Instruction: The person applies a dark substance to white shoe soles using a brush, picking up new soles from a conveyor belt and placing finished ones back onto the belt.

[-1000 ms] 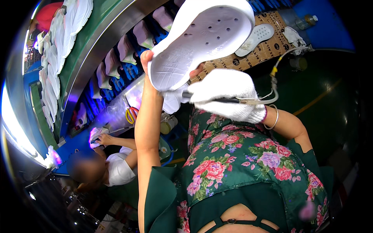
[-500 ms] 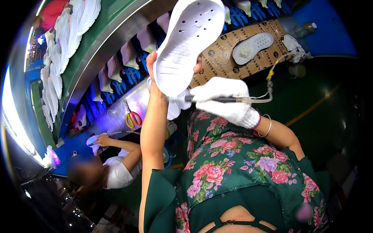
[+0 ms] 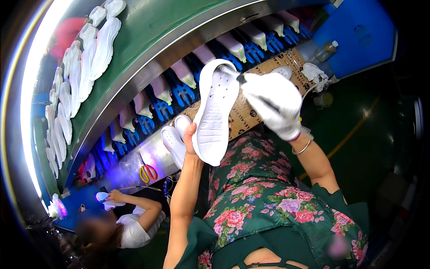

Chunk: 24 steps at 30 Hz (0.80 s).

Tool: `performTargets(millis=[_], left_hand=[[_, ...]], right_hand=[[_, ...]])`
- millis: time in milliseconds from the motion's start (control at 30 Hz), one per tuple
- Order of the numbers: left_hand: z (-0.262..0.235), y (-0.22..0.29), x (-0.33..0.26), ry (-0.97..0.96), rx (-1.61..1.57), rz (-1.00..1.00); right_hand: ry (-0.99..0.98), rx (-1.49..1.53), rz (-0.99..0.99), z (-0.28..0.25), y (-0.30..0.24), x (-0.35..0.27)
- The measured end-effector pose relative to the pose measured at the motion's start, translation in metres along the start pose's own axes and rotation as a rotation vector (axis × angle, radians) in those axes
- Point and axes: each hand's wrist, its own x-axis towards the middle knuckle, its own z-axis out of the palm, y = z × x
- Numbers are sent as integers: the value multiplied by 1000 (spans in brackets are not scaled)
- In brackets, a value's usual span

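My bare left hand point(image 3: 191, 144) grips a white shoe sole point(image 3: 214, 112) by its lower edge, thumb on the near side. The sole is tilted up, its inside with small holes and ribs facing me. In a white knit glove, my right hand point(image 3: 275, 101) is closed round the dark handle of a brush point(image 3: 230, 71). The brush's tip lies at the inner rim of the sole's far end, slightly blurred. Beside my left hand, two more white soles point(image 3: 172, 142) lean on the bench. Another white sole point(image 3: 283, 71) lies on the brown cardboard, partly hidden by the glove.
A curved green conveyor point(image 3: 134, 54) with rows of white soles runs along the far left. Below it hang pink-white shoe lasts point(image 3: 230, 47) on blue holders. Scissors point(image 3: 147, 173), a bottle point(image 3: 327, 50) and a crumpled glove point(image 3: 315, 73) lie about. A co-worker's hand point(image 3: 116, 196) holds a sole at lower left.
The sole has come lower and nearer my body in my left hand. My right hand has moved the brush from the sole's near end up to its far end.
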Motion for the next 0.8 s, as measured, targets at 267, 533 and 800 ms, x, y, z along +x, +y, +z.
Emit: performTargets(millis=[267, 533, 800], left_hand=[[2, 18, -2, 154, 383, 106], [5, 23, 19, 126, 375, 105], [79, 51, 85, -447, 299, 115]], right_hand=[[-300, 597, 376, 8, -36, -49], [90, 1065, 898, -20, 2, -88], [613, 1112, 1139, -50, 30, -140]])
